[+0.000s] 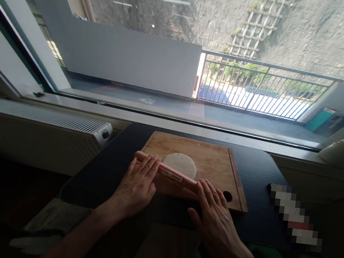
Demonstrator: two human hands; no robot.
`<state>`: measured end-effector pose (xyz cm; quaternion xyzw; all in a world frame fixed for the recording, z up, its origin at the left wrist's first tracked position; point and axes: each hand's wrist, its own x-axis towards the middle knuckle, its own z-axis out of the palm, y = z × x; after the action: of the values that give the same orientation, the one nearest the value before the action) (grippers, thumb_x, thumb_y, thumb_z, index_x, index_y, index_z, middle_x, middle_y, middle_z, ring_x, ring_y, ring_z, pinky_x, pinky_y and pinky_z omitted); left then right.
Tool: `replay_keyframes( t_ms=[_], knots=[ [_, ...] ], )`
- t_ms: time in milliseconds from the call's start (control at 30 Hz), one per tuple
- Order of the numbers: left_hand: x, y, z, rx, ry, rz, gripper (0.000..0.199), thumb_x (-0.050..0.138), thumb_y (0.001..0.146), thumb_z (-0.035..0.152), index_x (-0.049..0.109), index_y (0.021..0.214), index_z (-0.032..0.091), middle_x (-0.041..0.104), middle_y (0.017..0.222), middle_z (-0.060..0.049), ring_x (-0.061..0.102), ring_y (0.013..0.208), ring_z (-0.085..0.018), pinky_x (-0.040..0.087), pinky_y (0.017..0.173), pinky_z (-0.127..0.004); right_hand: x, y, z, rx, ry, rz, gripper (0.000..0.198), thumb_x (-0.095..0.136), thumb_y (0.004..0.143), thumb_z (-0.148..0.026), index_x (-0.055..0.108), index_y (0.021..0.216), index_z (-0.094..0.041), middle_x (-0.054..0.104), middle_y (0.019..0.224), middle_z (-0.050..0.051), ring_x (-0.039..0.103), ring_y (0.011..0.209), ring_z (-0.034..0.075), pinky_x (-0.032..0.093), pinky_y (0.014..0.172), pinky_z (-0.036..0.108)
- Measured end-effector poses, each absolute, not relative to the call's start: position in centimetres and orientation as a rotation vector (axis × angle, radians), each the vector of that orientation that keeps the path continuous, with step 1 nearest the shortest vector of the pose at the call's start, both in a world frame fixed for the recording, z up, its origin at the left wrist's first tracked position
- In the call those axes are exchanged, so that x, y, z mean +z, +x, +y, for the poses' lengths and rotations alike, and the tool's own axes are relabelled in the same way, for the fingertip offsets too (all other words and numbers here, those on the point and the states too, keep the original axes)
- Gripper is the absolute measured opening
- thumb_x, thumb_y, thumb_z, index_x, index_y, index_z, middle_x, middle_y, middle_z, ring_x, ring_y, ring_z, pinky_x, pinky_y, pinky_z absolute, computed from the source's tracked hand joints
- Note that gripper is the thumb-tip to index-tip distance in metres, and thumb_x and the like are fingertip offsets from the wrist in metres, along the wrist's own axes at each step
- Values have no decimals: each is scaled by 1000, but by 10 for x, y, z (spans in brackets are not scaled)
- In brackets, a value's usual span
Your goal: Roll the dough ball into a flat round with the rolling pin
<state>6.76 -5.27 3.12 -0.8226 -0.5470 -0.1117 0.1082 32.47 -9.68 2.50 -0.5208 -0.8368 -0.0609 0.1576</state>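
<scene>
A pinkish rolling pin (174,175) with a printed label lies slantwise over the near edge of a round, flat sheet of pale dough (181,163). My left hand (139,183) is closed over the pin's left part, fingers together across its top and the end poking out past them. On the right end, my right hand (213,204) bends its fingers over the wood, thumb apart and lower. The dough rests on a wooden cutting board (209,150); its near edge is partly hidden by the pin.
The board lies on a dark table (101,170) with rounded corners, and has a round hole (227,196) near my right hand. A blurred-out object (294,217) lies at the table's right. A radiator (42,118) stands left, below a large window.
</scene>
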Motion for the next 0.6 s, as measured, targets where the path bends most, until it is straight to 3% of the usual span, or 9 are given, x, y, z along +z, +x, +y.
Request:
replay_keyframes(
  t_ms=[133,300,500,600],
  knots=[
    [38,89,-21,-411,-2454,-1657,57,23,91,44,24,142,17,24,149,-5,15,138,-21,9,112,-46,20,318,-94,-227,-1601,-2224,54,37,91,-40,33,138,-13,37,141,12,26,133,26,24,106,48],
    [43,110,18,-426,-2525,-1612,58,18,92,46,28,141,16,30,147,-8,18,137,-22,8,112,-46,22,311,-94,-180,-1544,-2233,54,36,91,-43,33,139,-16,38,142,8,27,133,23,23,107,45],
    [47,133,56,-303,-2657,-1614,59,19,90,50,42,134,17,38,142,-10,21,136,-28,10,109,-52,26,314,-89,-205,-1691,-2124,50,36,92,-38,39,135,-13,38,141,13,28,132,26,24,106,47],
    [49,143,68,-257,-2685,-1610,59,17,91,48,46,130,15,39,142,-11,20,136,-28,12,109,-51,25,316,-90,-151,-1584,-2194,50,36,92,-37,35,138,-17,39,141,9,28,133,23,24,107,44]
  ],
)
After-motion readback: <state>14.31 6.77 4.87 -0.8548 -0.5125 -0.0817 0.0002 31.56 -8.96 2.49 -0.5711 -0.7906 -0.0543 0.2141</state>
